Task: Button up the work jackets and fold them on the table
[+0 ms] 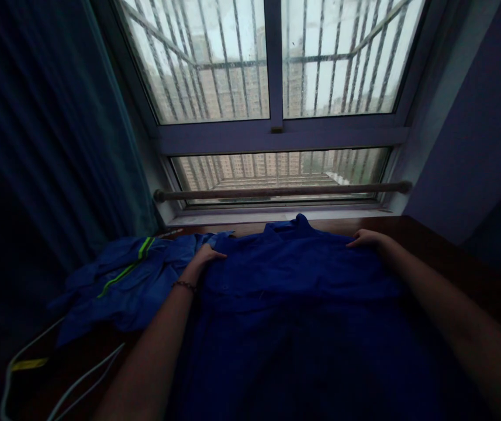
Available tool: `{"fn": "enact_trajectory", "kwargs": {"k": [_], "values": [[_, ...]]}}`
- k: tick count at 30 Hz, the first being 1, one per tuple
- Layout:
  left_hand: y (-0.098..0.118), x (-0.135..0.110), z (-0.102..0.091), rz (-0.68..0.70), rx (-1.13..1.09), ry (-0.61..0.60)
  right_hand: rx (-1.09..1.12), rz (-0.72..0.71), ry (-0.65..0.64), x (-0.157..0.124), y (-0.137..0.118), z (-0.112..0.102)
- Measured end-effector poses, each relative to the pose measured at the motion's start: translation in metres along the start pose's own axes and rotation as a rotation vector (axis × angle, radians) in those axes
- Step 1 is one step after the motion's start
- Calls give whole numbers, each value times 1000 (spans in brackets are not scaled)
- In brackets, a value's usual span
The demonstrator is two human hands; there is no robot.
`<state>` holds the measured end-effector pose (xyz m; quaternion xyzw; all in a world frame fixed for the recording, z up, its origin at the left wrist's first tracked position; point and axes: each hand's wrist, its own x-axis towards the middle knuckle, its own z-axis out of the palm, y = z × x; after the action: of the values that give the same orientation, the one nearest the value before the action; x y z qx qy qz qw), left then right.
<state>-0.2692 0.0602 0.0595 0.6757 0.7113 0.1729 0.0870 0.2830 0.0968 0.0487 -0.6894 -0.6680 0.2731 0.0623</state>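
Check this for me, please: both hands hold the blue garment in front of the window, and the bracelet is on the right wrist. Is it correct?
Not entirely: in the head view, the bracelet is on the left wrist. The left hand and right hand do hold the blue garment in front of the window.

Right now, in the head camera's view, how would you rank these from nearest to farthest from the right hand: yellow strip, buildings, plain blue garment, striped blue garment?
From the right hand:
1. Plain blue garment: touching it.
2. Striped blue garment: across, to the left.
3. Yellow strip: farther, lower left.
4. Buildings: outdoors, farthest.
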Motion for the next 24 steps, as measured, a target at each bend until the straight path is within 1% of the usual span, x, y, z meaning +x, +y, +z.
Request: {"fn": "enact_trajectory", "kwargs": {"k": [1,3,4,6,8,10,11,13,14,15,16,17,19,20,22,23,24], "values": [[0,4,0,30,3,-38,0,-13,-2,-1,1,0],[6,9,0,62,37,-85,-18,-32,37,0,-2,-1],[11,10,0,82,53,-84,-33,-39,76,1,-5,-3],[23,12,0,109,85,-40,-72,-39,177,5,-11,-10],[36,16,-2,118,104,43,-113,-26,302,7,-19,-22],[50,25,-8,115,112,128,-145,-7,431,7,-27,-39],[57,31,-13,111,109,175,-157,-1,505,5,-32,-50],[73,44,-26,106,34,312,-175,-6,663,-1,-41,-74],[80,51,-34,108,-59,402,-182,-15,746,-7,-46,-87],[87,56,-43,114,-190,490,-189,-24,804,-14,-49,-101],[94,60,-53,123,-350,557,-195,-30,838,-22,-53,-114],[99,61,-62,133,-526,596,-197,-37,857,-33,-55,-126],[108,52,-78,153,-862,610,-169,-76,867,-59,-57,-146],[110,41,-84,162,-1004,597,-129,-118,862,-76,-55,-153],[107,8,-90,170,-1204,549,6,-188,807,-116,-48,-160],[102,-15,-91,165,-1257,500,69,-221,746,-138,-41,-159],[92,-40,-88,152,-1280,452,121,-221,700,-162,-32,-155]]}}
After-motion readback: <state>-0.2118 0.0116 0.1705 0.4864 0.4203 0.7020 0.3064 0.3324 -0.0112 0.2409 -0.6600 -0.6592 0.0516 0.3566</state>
